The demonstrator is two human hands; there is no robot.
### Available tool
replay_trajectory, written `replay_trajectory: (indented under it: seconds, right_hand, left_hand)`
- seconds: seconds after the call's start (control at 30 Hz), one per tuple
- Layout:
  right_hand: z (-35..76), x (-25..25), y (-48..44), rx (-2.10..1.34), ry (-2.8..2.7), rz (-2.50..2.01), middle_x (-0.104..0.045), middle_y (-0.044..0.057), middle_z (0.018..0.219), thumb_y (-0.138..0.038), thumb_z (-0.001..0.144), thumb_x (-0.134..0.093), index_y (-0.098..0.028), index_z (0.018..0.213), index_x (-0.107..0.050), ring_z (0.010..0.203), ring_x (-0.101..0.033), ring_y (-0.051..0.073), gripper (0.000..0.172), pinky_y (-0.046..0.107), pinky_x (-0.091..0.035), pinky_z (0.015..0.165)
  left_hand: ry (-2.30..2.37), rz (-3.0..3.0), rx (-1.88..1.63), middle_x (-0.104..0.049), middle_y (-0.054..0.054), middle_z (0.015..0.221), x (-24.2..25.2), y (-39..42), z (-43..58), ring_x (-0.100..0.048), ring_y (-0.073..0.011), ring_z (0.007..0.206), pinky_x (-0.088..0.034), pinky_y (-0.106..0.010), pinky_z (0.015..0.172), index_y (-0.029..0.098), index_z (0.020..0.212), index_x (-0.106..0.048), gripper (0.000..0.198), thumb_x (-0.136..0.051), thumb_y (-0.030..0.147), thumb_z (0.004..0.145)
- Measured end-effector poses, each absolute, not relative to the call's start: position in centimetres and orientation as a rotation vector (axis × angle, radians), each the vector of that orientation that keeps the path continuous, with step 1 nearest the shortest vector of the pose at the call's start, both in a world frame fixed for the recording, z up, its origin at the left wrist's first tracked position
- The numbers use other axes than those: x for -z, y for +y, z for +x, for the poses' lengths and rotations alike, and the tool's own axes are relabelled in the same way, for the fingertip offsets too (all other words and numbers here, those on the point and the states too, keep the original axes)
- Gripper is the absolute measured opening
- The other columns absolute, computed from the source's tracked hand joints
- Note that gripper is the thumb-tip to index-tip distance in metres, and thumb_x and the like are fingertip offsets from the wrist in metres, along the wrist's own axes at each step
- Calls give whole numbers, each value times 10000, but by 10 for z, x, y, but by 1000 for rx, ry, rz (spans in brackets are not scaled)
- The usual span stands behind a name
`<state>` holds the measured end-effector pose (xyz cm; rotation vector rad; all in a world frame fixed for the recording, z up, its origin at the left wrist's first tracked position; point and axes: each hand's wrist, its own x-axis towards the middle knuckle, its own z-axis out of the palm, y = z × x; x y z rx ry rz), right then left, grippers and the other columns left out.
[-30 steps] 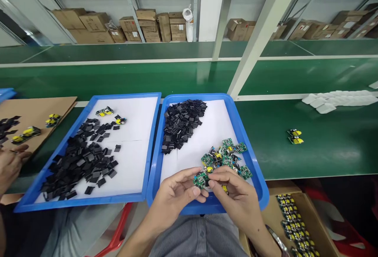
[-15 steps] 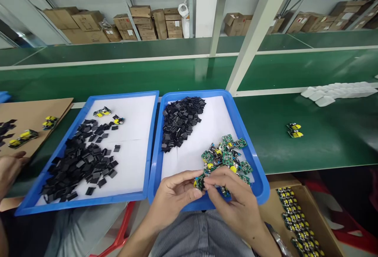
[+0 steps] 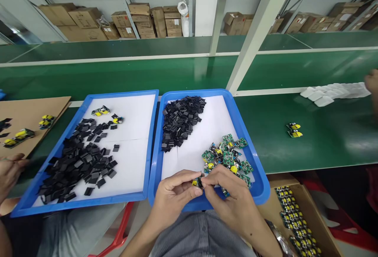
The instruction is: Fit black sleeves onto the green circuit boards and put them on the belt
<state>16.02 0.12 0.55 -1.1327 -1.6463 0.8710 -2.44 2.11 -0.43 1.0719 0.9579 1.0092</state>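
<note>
Between my two hands, over the front edge of the right-hand blue tray [image 3: 246, 131], is a small circuit board [image 3: 197, 182] with a yellow part on it. My left hand [image 3: 174, 196] pinches it from the left between thumb and fingers. From the right, the fingertips of my right hand [image 3: 228, 194] close on the board's edge; a small dark piece may be there, but the fingers hide it. Just beyond my hands lies a heap of green circuit boards [image 3: 227, 158]. A pile of black rectangular pieces [image 3: 181, 121] fills the tray's far left corner.
To the left, another blue tray [image 3: 152, 131] holds black pieces and two boards. A co-worker's hand [image 3: 12, 172] is beside it; another person's hand [image 3: 372, 82] shows at far right. Two boards [image 3: 294, 130] lie on the green bench. A cardboard box [image 3: 317, 213] contains rows of boards.
The board between my fingers has turned slightly, and my right fingers have shifted a little left. Another person's hand has appeared at the far right by the white pieces.
</note>
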Motion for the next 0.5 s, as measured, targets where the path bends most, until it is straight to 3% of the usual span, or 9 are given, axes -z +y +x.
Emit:
replay_trajectory:
  seconds: [0.23,0.5]
  right_hand:
    - [161,0,12,-921,-1683,-1088,-642,19,849,-102,985,-593,-228,965,-699,751,-604,167,166,308,-492,673]
    - [170,-1,13,-1034,-1618,-1058,-717,31,875,-167,996,-626,-238,972,-730,794,-670,181,129,299,-554,702]
  left_hand:
    - [1031,1102,-1064,-816,-59,1061,10,18,-24,-747,-181,948,-612,-236,849,286,1061,-859,268,-890,214,804]
    - [989,930,-906,-810,-63,920,7,19,-26,-732,-183,781,-629,-312,777,216,1105,-843,345,-910,330,786]
